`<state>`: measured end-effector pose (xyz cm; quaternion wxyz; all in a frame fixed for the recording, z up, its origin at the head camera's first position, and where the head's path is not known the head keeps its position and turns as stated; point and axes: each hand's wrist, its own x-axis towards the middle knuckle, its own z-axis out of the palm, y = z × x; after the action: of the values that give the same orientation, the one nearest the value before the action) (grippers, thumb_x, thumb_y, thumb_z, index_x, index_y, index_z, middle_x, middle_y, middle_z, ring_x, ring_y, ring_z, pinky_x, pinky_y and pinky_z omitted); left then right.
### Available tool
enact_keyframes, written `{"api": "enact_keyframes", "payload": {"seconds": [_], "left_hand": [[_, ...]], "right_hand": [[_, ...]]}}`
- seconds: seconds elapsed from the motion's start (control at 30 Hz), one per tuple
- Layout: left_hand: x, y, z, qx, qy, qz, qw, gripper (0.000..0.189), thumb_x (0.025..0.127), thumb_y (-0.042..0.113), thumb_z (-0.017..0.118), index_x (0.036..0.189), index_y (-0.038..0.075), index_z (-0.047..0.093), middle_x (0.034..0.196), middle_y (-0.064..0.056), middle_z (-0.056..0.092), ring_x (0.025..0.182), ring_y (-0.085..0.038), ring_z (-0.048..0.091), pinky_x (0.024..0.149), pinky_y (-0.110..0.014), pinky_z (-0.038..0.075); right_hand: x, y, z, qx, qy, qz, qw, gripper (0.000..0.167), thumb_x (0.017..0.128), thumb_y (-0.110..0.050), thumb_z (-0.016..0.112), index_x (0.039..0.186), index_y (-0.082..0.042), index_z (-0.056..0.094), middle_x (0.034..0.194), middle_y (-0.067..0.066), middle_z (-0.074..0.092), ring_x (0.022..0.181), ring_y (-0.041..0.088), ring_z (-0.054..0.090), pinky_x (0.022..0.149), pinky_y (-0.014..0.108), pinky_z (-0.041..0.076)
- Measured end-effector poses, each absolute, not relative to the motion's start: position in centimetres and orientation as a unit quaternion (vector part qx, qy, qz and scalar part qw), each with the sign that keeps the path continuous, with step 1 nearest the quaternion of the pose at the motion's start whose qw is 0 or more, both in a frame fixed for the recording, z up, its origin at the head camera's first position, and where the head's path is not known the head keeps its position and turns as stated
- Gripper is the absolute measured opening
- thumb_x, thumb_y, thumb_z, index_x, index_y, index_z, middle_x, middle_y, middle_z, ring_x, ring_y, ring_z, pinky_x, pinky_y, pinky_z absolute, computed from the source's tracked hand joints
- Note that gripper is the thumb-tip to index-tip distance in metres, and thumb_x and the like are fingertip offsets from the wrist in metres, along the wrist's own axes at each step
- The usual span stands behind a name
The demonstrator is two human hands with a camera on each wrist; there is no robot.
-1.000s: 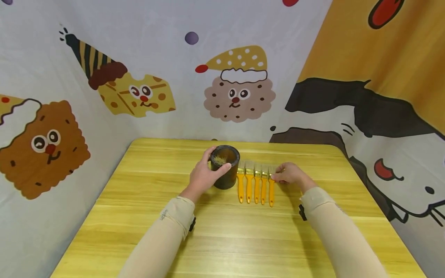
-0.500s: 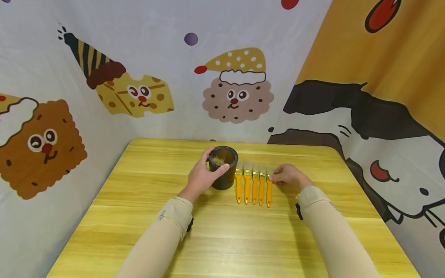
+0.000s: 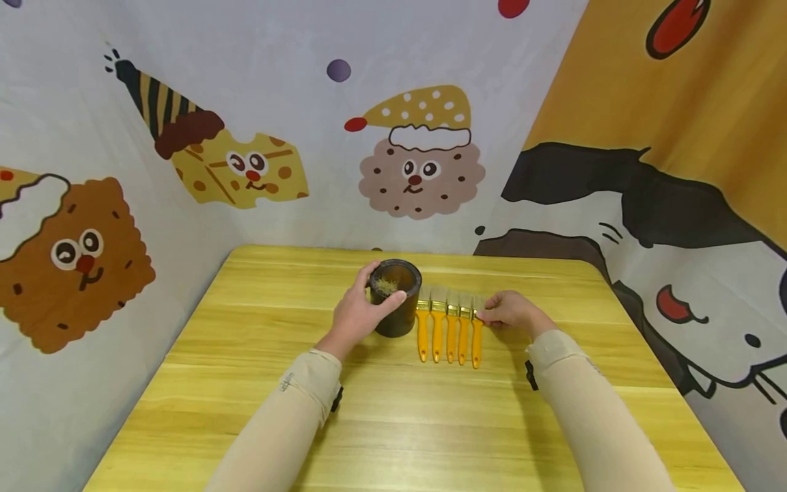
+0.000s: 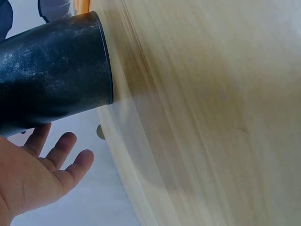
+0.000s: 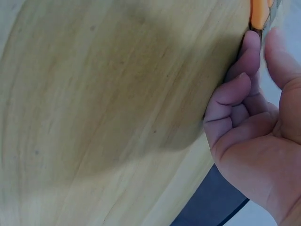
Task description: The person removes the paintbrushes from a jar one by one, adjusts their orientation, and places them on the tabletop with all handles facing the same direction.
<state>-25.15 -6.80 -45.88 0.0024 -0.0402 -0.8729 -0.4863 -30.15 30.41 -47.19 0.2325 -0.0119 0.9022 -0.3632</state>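
Note:
A dark cylindrical pot (image 3: 401,316) stands upright on the table, with a yellowish, fibrous tuft visible inside it. My left hand (image 3: 359,311) holds it from the left, thumb across the near side and fingers round the far side; in the left wrist view the lower fingers hang free below the pot (image 4: 56,70). Right of the pot several paintbrushes lie side by side, bristles away from me, yellow-orange handles toward me. My right hand (image 3: 513,312) pinches the rightmost paintbrush (image 3: 477,345) near its metal band. In the right wrist view, thumb and forefinger meet at its orange part (image 5: 259,14).
The light wooden table (image 3: 393,424) ends at a back edge close behind the pot. A white cloth backdrop (image 3: 277,82) with cartoon prints rises behind and to the left, and a cartoon-printed curtain (image 3: 676,102) hangs on the right.
Both hands, the pot and the paintbrushes keep their places on the table. Only the head view has shifted slightly.

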Motion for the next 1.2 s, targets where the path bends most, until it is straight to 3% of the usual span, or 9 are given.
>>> {"api": "enact_keyframes", "payload": {"seconds": [0.17,0.37,0.43,0.57,0.8,0.97,1.2], "left_hand": [[-25.3,-6.9,-46.3,-0.041,-0.874,-0.484,0.009,0.101,0.08,0.093,0.063,0.165,0.052,0.026,0.166,-0.008,0.048,0.147,-0.044,0.052,0.112,-0.071,0.044],[-25.5,-7.1,-46.2,-0.039,-0.875,-0.482,0.009,0.102,0.079,0.093,0.063,0.165,0.052,0.027,0.165,-0.008,0.049,0.146,-0.044,0.053,0.111,-0.071,0.044],[-25.4,-7.2,-46.1,-0.038,-0.875,-0.483,0.008,0.101,0.079,0.093,0.064,0.164,0.053,0.026,0.165,-0.008,0.049,0.146,-0.044,0.053,0.111,-0.071,0.044],[-25.4,-7.1,-45.8,-0.039,-0.875,-0.482,0.005,0.099,0.08,0.093,0.063,0.163,0.056,0.025,0.164,-0.009,0.05,0.145,-0.044,0.053,0.111,-0.071,0.044],[-25.5,-6.6,-45.9,-0.043,-0.875,-0.483,-0.003,0.097,0.082,0.092,0.062,0.164,0.055,0.025,0.164,-0.011,0.05,0.144,-0.045,0.054,0.11,-0.07,0.045],[-25.5,-6.5,-45.9,-0.044,-0.88,-0.474,-0.007,0.096,0.083,0.092,0.061,0.163,0.057,0.022,0.164,-0.011,0.051,0.142,-0.044,0.056,0.108,-0.067,0.048],[-25.3,-6.9,-45.8,-0.042,-0.875,-0.482,-0.001,0.098,0.083,0.09,0.063,0.165,0.051,0.026,0.164,-0.011,0.051,0.143,-0.043,0.056,0.109,-0.065,0.048]], "right_hand": [[-30.6,30.7,-46.4,-0.026,0.908,-0.358,0.218,0.048,0.11,-0.04,0.062,0.128,0.005,0.066,0.101,0.014,0.074,0.083,0.024,0.063,0.076,0.037,0.055],[-32.4,28.2,-41.7,-0.054,0.92,-0.362,0.139,0.059,0.109,-0.04,0.063,0.149,0.002,0.053,0.132,0.027,0.07,0.116,0.043,0.069,0.103,0.056,0.056],[-33.0,25.9,-39.3,-0.08,0.922,-0.361,0.114,0.057,0.108,-0.041,0.065,0.149,-0.003,0.055,0.138,0.024,0.069,0.124,0.042,0.068,0.107,0.058,0.054],[-33.3,20.1,-34.9,-0.169,0.92,-0.343,0.09,0.046,0.106,-0.036,0.07,0.143,-0.011,0.062,0.132,0.016,0.073,0.12,0.034,0.07,0.105,0.055,0.056],[-33.0,13.3,-33.2,-0.299,0.907,-0.265,0.131,0.035,0.103,-0.017,0.074,0.137,-0.01,0.068,0.125,0.011,0.077,0.117,0.029,0.072,0.102,0.048,0.06],[-32.9,11.8,-34.0,-0.309,0.918,-0.189,0.161,0.035,0.1,-0.011,0.077,0.135,-0.009,0.07,0.124,0.009,0.079,0.117,0.027,0.073,0.101,0.044,0.061],[-32.7,9.5,-34.8,-0.319,0.922,-0.101,0.196,0.038,0.099,-0.005,0.074,0.136,-0.011,0.072,0.131,0.009,0.076,0.122,0.026,0.072,0.104,0.04,0.06]]}}
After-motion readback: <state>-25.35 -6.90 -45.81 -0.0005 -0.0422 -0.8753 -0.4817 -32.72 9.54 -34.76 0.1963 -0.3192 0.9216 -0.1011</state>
